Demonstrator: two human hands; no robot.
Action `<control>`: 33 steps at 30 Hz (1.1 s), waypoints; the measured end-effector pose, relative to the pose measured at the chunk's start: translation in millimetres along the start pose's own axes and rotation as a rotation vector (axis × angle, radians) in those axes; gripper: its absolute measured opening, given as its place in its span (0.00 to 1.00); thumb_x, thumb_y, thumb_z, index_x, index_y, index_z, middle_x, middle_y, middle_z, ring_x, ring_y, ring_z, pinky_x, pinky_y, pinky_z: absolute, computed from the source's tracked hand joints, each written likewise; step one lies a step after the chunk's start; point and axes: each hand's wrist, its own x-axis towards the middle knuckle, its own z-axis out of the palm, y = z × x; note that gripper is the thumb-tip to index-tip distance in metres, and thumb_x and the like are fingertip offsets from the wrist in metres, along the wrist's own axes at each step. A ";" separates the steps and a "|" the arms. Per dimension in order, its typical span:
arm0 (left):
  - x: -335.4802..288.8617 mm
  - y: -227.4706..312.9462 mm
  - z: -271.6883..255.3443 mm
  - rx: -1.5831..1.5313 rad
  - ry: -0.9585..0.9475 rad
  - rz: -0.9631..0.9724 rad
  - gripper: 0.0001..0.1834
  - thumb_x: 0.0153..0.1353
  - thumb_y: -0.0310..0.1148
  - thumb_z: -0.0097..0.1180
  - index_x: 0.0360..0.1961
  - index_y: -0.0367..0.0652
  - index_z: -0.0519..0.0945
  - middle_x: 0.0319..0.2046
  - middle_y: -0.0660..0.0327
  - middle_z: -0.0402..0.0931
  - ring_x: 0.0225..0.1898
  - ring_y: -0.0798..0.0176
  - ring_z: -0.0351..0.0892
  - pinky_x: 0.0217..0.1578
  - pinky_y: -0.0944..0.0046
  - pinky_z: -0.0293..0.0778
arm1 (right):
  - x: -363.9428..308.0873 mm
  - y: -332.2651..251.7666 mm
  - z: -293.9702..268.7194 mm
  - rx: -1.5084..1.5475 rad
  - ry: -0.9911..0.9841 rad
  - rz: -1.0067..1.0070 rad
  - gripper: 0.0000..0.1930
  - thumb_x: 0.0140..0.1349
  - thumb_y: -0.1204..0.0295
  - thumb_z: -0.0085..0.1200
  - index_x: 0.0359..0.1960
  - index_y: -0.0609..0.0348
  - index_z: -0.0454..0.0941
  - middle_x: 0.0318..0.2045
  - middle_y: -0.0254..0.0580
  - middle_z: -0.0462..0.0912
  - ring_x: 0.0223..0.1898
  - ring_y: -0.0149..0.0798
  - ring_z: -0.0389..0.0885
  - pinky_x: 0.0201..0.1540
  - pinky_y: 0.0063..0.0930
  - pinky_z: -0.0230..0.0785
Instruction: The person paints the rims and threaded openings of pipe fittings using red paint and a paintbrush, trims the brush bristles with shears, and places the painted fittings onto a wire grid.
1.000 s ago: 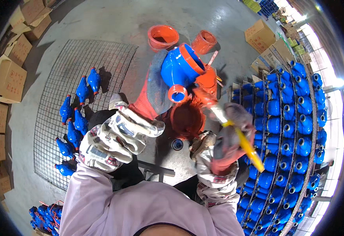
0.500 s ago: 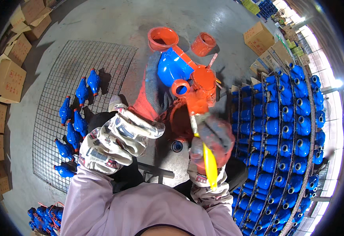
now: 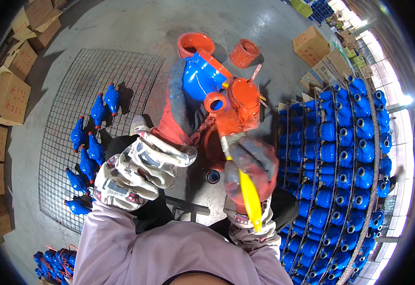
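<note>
Wire mesh (image 3: 122, 66) bearing loose fittings (image 3: 78, 134) lies left of the left hand (image 3: 179, 114); farther left, cardboard boxes (image 3: 12, 97); ahead of the held pipe fitting (image 3: 198, 78), a tub (image 3: 183, 52), with a bucket (image 3: 243, 58) to its right; paintbrush (image 3: 249, 190) in the right hand (image 3: 257, 166); right of that, stacked fittings (image 3: 340, 154).

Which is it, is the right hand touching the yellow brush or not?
Touching. The head view shows the gloved right hand closed around the yellow brush.
</note>
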 end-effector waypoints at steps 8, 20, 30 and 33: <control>-1.1 0.3 -4.2 -0.109 -0.057 -0.013 0.33 0.66 0.60 0.42 0.60 0.44 0.68 0.54 0.53 0.74 0.51 0.52 0.77 0.51 0.49 0.77 | 4.4 -4.0 12.0 0.059 -0.063 0.092 0.21 0.48 0.61 0.64 0.44 0.56 0.83 0.50 0.46 0.78 0.50 0.49 0.75 0.54 0.42 0.66; -2.4 1.4 -0.9 0.024 0.028 -0.036 0.37 0.65 0.63 0.40 0.62 0.42 0.65 0.54 0.51 0.73 0.51 0.49 0.77 0.50 0.48 0.78 | 7.0 9.1 -1.3 0.093 0.035 -0.043 0.15 0.57 0.61 0.59 0.39 0.59 0.84 0.41 0.48 0.79 0.41 0.49 0.79 0.45 0.41 0.74; 5.8 -32.1 -13.5 0.180 -0.035 0.114 0.34 0.68 0.60 0.37 0.63 0.44 0.64 0.57 0.48 0.70 0.54 0.47 0.75 0.55 0.45 0.75 | 2.3 24.8 -27.5 -0.016 -0.117 -0.126 0.19 0.56 0.58 0.58 0.40 0.60 0.83 0.42 0.49 0.80 0.42 0.50 0.79 0.44 0.40 0.72; 4.5 -17.5 -8.4 0.080 -0.097 0.054 0.33 0.68 0.58 0.37 0.63 0.44 0.65 0.57 0.48 0.71 0.53 0.47 0.76 0.54 0.44 0.75 | 5.9 25.4 -35.1 -0.079 0.015 -0.011 0.21 0.60 0.56 0.54 0.42 0.63 0.81 0.43 0.51 0.80 0.44 0.50 0.79 0.47 0.40 0.72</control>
